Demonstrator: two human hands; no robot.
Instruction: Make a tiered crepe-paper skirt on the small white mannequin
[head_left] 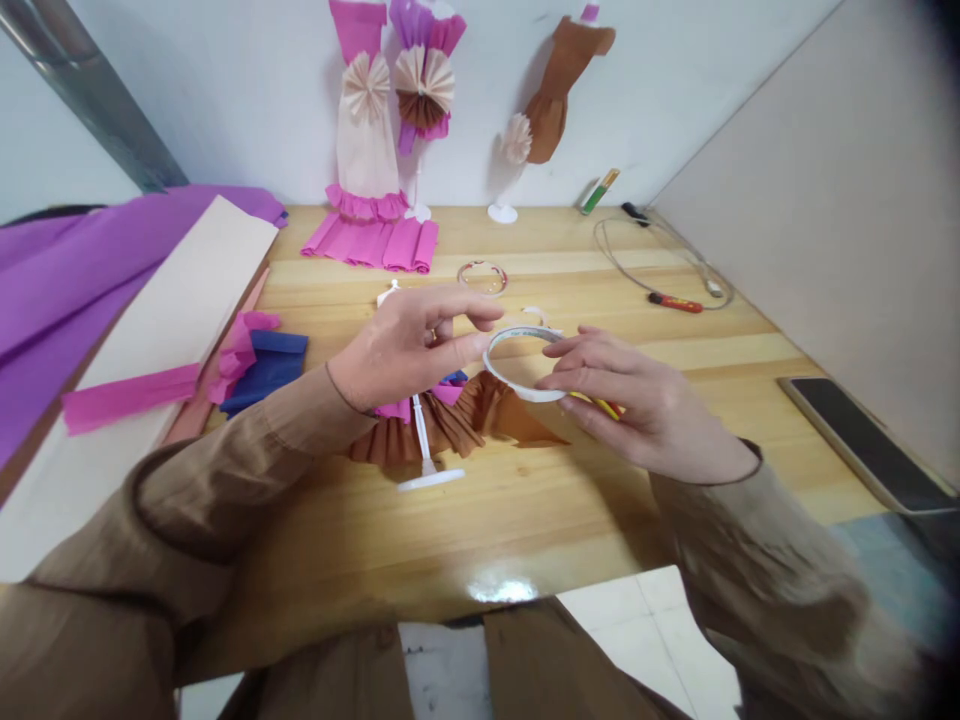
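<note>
My right hand (637, 400) grips a narrow white roll of double-sided tape (536, 393) at its right rim, above the table. Something yellow and red (600, 405), perhaps a tool handle, shows under its fingers. My left hand (420, 335) is at the roll's left rim, thumb and forefinger stretched out with a gap between them; whether the thumb touches the tape I cannot tell. Beneath lies a small white doll stand (424, 435) on its side, with pleated brown crepe paper (457, 425) and bits of pink around it. My left hand partly hides it.
Paper dresses on stands (367, 130) line the wall, one of them brown (559, 90). Pink crepe paper (375, 243) lies before them. Purple and cream sheets (180, 290) cover the left. Another tape roll (482, 278), a cable (660, 250) and a phone (862, 435) lie about.
</note>
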